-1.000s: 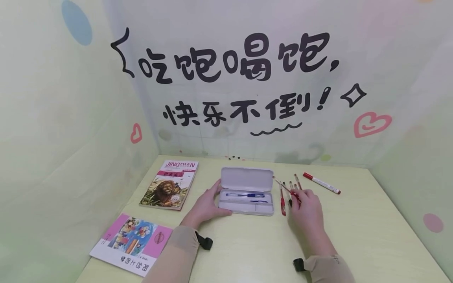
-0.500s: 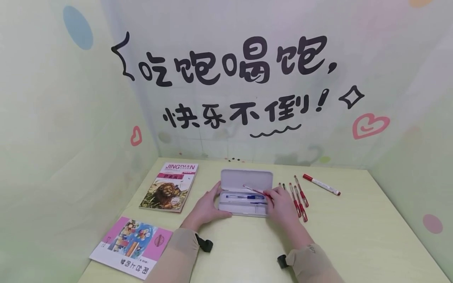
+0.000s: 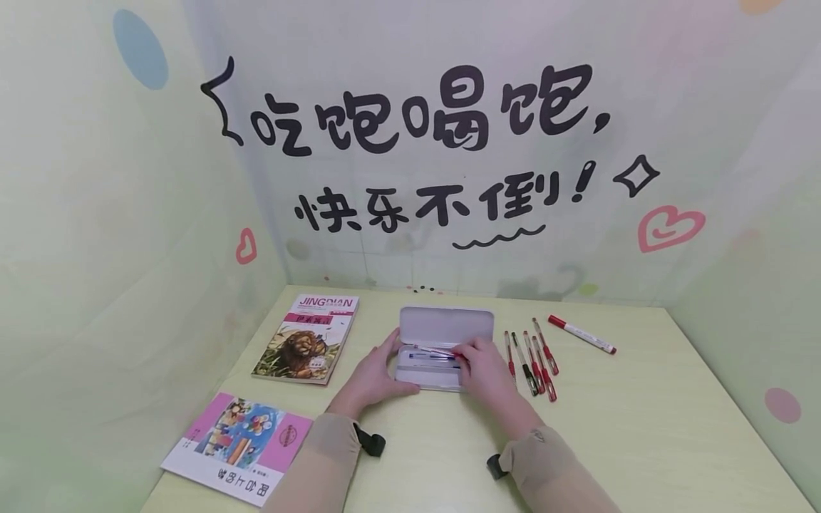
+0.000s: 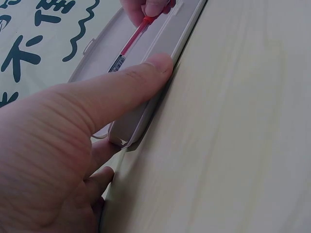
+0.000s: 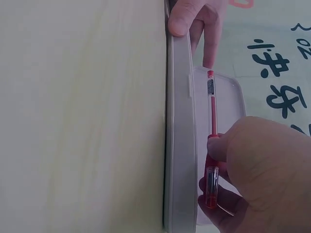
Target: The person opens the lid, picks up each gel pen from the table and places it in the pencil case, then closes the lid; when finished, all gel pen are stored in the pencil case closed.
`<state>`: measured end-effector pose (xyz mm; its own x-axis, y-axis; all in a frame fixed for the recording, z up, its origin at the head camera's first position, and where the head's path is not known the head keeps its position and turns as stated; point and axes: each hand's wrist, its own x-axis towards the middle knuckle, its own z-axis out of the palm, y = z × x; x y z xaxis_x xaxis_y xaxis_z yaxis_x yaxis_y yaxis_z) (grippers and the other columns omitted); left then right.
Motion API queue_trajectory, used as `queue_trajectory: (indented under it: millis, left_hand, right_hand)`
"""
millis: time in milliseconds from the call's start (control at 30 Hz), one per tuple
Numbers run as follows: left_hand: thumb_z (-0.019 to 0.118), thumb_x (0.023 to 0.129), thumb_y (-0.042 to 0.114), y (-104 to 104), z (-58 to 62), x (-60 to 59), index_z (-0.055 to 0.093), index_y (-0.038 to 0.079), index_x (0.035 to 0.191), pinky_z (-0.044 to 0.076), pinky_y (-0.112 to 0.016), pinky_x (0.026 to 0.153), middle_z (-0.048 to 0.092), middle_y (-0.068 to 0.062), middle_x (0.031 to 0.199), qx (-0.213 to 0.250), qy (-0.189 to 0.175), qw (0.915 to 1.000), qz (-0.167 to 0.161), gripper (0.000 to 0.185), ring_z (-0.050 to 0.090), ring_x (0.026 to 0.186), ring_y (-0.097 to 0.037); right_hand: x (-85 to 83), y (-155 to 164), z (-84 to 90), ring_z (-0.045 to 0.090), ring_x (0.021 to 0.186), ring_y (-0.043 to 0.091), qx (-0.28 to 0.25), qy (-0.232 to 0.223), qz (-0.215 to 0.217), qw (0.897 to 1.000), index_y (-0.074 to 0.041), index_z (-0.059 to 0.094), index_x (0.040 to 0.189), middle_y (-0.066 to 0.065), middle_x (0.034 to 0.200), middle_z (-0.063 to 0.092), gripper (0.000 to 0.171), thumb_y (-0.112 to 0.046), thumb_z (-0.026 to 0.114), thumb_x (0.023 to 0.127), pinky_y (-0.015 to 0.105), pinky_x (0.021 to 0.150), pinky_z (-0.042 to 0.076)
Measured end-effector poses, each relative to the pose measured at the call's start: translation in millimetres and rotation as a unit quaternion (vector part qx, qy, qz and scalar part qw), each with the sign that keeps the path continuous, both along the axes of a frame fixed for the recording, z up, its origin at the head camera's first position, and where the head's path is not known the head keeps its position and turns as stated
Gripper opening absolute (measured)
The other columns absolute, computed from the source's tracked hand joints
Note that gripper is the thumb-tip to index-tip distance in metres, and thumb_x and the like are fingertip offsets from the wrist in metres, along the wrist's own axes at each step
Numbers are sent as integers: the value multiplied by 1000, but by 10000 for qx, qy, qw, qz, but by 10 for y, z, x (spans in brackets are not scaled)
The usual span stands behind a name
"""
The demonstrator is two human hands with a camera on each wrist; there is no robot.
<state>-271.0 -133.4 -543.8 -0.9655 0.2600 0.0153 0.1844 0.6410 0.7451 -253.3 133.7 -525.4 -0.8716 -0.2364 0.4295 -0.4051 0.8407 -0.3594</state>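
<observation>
A pale pencil case (image 3: 445,324) lies on the table with its lid raised at the back. My left hand (image 3: 374,379) holds its left end, the thumb on the front edge and the fingers round the far side. My right hand (image 3: 487,372) pinches a red gel pen (image 5: 213,114) by its red grip, over the case. In the right wrist view the pen lies lengthwise along the case, its clear cap under my fingers. A blue pen (image 3: 423,356) shows in the rear compartment, partly covered by the red pen and my right hand.
Right of the case lie several red pens (image 3: 546,349) and a black pen (image 3: 526,367). A red-capped marker (image 3: 582,335) sits farther right. Two books, one with a lion cover (image 3: 304,345) and one pink and white (image 3: 240,445), lie left. A printed wall sheet (image 3: 410,263) stands behind.
My right hand has carried the red pen leftward from the pens on the table to over the case and lowered it towards the rear compartment. The left hand keeps its hold on the case.
</observation>
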Motion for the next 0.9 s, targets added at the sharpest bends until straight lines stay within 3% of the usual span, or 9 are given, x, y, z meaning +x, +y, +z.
queue_trajectory:
  millis: [267,900]
  left_hand:
    - [103,70,51,-5,-10,-7,18,23,178,21,-67,139,48,4,175,0,-13,10000,-1,140,30,167,-47]
    - [103,69,52,-13,-25,-21,19,24,178,20,-66,139,50,3,173,-9,16,10000,0,141,30,167,-47]
  right_hand:
    - [-31,-90,-9,63,96,24,189,-617,28,9979,-13,83,119,5,104,67,19,-13,77,101,46,91,61]
    - [-25,-116,19,68,110,31,308,-910,-68,9953,-13,83,119,7,111,74,18,-13,75,102,51,104,61]
